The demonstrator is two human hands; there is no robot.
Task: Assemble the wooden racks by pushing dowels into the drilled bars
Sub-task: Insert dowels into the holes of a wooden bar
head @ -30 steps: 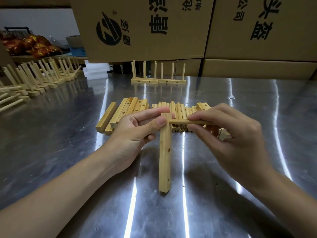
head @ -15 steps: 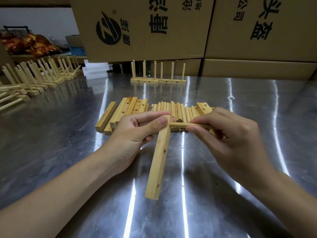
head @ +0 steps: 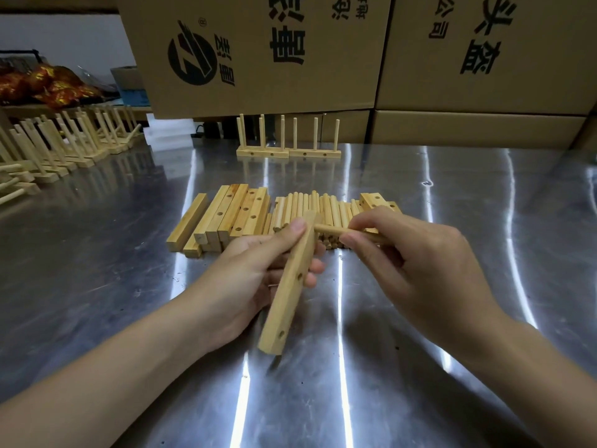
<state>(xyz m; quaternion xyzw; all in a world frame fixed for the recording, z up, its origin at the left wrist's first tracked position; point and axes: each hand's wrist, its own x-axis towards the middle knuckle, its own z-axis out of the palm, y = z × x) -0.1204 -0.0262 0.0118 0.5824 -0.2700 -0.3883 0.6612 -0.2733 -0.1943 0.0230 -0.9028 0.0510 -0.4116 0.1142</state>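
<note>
Now, clasping a tilted drilled bar [head: 290, 292] in the curled left grip [head: 255, 276], over the surface [head: 452, 221] toward its near edge; pinching a dowel [head: 329, 230] in the right grip [head: 420, 263], tip against the bar's top.

The left hand [head: 258, 273] holds a drilled bar [head: 289, 286]. The right hand [head: 410, 263] pinches a dowel [head: 329, 230] against its top end.

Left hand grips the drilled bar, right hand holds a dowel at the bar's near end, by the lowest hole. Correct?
Not quite. The head view shows the right hand holding the dowel at the far end of the drilled bar, up by the thumb of the left hand. The lowest hole is empty. The rest is right.
</note>
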